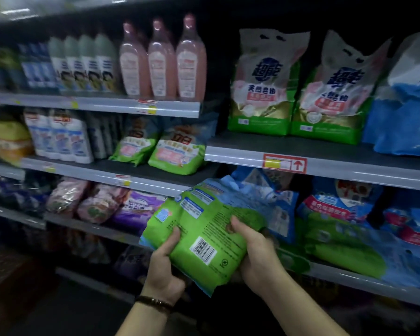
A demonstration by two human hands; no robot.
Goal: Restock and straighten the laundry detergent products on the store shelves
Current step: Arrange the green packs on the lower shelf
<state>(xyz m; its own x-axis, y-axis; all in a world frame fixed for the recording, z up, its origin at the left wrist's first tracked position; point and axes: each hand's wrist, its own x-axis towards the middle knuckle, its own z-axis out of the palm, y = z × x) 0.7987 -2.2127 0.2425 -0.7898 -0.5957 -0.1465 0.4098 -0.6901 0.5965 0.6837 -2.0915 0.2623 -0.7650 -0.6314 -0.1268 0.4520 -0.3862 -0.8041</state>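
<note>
Two hands hold a green plastic detergent bag in front of stocked store shelves.

The green plastic detergent bag [204, 236] is in the air, tilted, with its barcode side facing the camera, below and to the left of a red-framed price tag with an arrow [285, 163] on a grey shelf edge. The left hand [164, 267] grips the bag's lower left edge, thumb on top and fingers curled beneath. The right hand [255, 253] clasps the bag's right side, thumb pressed on its face. A dark bracelet [155, 302] circles the left wrist. Just above the tag stand two tall green-and-white powder bags [262, 86]. Left of the tag lean two smaller green pouches [177, 151], and further up and left of it stand three pink bottles [163, 61].
</note>
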